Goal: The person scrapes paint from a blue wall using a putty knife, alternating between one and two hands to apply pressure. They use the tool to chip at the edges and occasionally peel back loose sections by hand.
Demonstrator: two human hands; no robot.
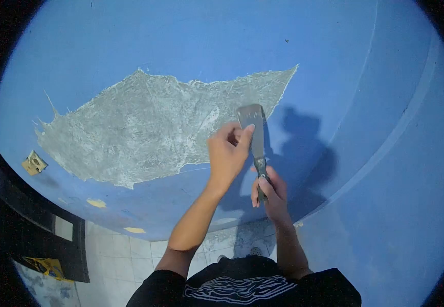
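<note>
A putty knife [256, 139] with a wide metal blade and a dark handle points upward in front of the wall. My right hand [275, 195] is closed around its handle. The thumb of my left hand [227, 156] lies on the blade, with the other fingers curled beside it; their tips are partly hidden. Behind both hands is the blue wall [206, 41], with a large bare grey patch [125, 125] where the paint is gone. Ragged pale edges border this patch, and the blade overlaps its right part.
An open electrical box [34, 162] sits on the wall at left. Smaller pale chips [96, 203] mark the lower paint. White floor tiles [122, 258] lie below, with a dark frame [32, 215] and a yellow item [48, 267] at lower left. A wall corner runs down the right.
</note>
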